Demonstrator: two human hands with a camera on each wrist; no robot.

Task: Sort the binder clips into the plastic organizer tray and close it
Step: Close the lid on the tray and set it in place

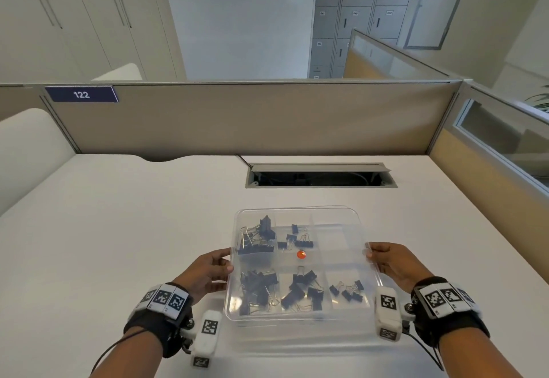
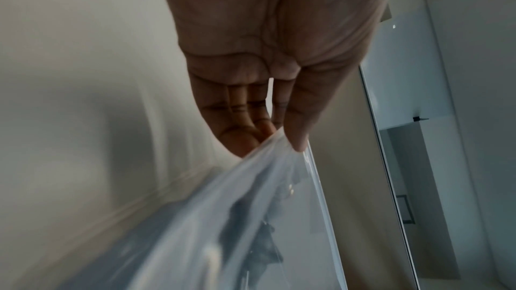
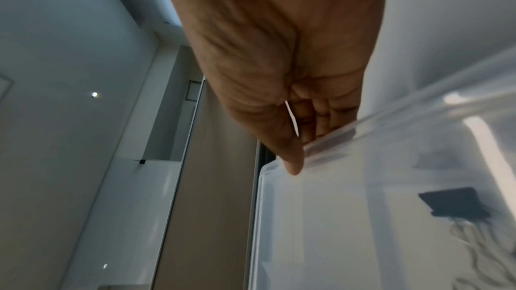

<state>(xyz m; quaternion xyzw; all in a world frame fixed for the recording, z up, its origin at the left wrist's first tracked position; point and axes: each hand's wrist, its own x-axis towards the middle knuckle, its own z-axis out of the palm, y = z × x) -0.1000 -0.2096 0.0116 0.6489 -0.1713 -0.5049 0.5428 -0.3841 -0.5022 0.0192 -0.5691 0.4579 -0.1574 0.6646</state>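
Pinching the thin, flexible clear plastic lid (image 1: pixel 300 258) at both side edges, my left hand (image 1: pixel 208 273) and right hand (image 1: pixel 392 264) keep it level.

1. The left hand (image 1: pixel 209 270) and the right hand (image 1: pixel 395 264) are both bare, with no gloves or rings showing.
2. Each forearm is bare, without a sleeve.
3. The left wrist band (image 1: pixel 154 318) is black fabric, topped by a curved row of white tiles printed with black square codes.
4. The right wrist band (image 1: pixel 445 315) matches it: black strap, white coded tiles.
5. A white rounded camera block (image 1: pixel 208 336) sits on the inner side of the left band, with 2 black-and-white codes on its faces.
6. A similar white block (image 1: pixel 387 315) sits beside the right band, joined by a metal screw.
7. Thin black cables (image 1: pixel 118 351) trail back from each band along the forearms.
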